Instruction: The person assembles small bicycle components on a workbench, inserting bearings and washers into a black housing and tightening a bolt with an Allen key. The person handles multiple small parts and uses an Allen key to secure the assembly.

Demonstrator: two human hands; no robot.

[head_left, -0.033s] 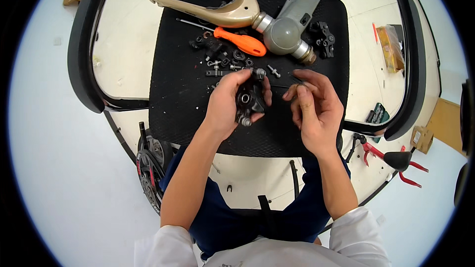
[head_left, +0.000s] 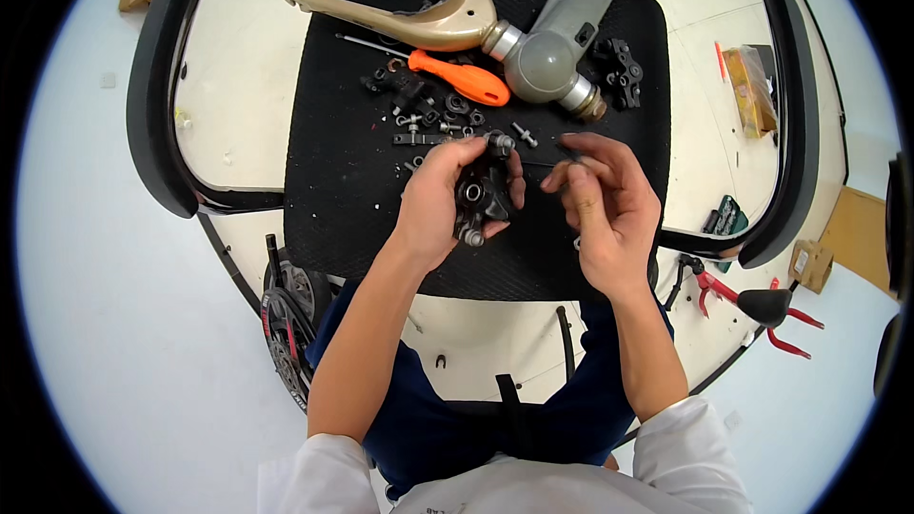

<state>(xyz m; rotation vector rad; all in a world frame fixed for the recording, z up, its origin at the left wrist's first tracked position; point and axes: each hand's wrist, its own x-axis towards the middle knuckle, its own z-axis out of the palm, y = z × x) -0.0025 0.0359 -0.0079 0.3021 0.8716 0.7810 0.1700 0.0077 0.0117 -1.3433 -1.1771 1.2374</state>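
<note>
Black metal caliper-like part (head_left: 479,198) sits clamped in our left hand (head_left: 433,205), held just above the black mat (head_left: 343,181) on the surface. Our right hand (head_left: 605,214) pinches a small dark piece (head_left: 569,150) (too small to identify). We judge this as mid-assembly: fitting needs fine alignment. Orange-handled screwdriver (head_left: 457,78) and loose bolts (head_left: 428,119) lie nearby.

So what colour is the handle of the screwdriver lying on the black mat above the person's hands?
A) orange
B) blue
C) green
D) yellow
A: the plastic-handled screwdriver lying on the black textured mat has a bright orange handle; it rests beyond the left hand, which holds a small black metal part, with the right hand close beside.
</note>
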